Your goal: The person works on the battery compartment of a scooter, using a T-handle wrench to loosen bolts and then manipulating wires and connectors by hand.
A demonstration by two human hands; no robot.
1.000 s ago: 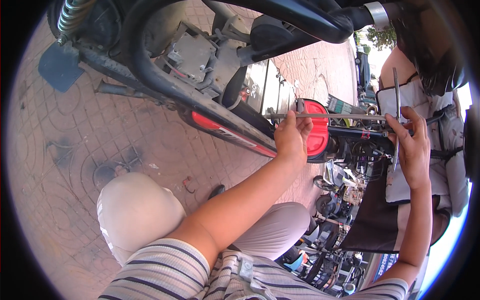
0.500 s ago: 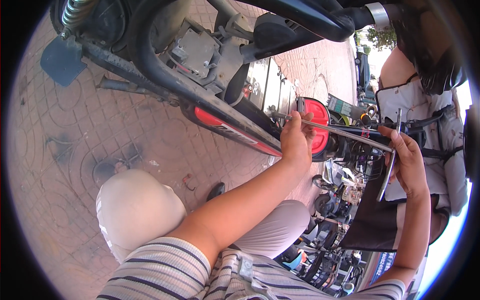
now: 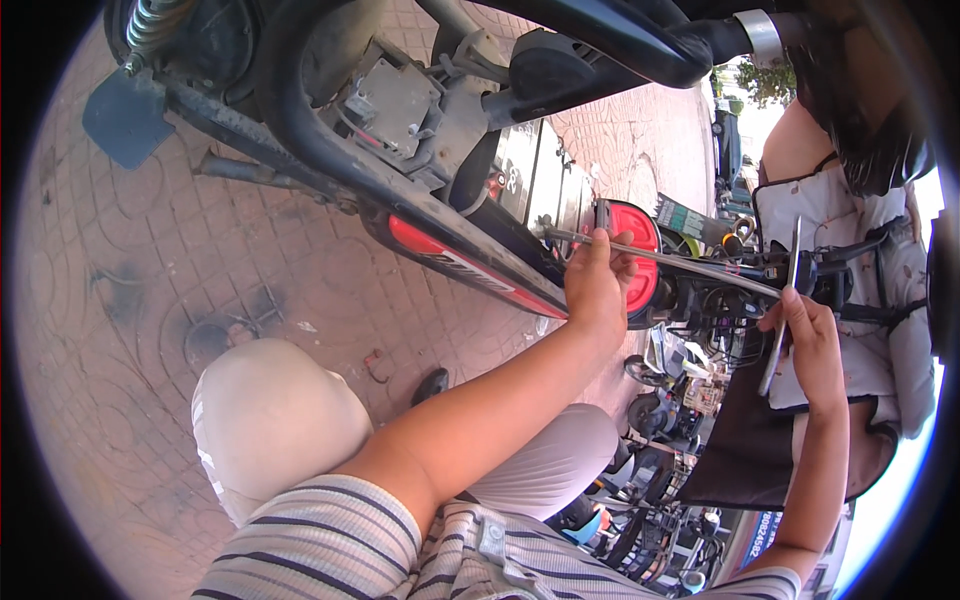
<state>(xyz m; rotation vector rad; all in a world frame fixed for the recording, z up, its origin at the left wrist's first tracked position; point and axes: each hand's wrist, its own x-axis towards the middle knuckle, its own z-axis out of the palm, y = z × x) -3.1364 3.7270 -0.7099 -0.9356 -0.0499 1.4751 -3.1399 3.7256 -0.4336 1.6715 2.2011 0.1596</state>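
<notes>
Remotely, I had L hand (image 3: 597, 284) half-curled, fingertips on T-hdl wrench (image 3: 702, 268); R hand (image 3: 816, 352), loosely curled, held its crossbar. Tip sat just past L fingers; I figured R-hand tilt could've slipped it, scraping red panel (image 3: 637, 222) beside L hand.

Smooth metal T-bar (image 3: 705, 268), glossy plastic cover (image 3: 630, 220)

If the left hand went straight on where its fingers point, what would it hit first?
Beyond the T-shaped metal tool it pinches, the left hand would probably meet the rounded red part first; depth is unclear.
</notes>
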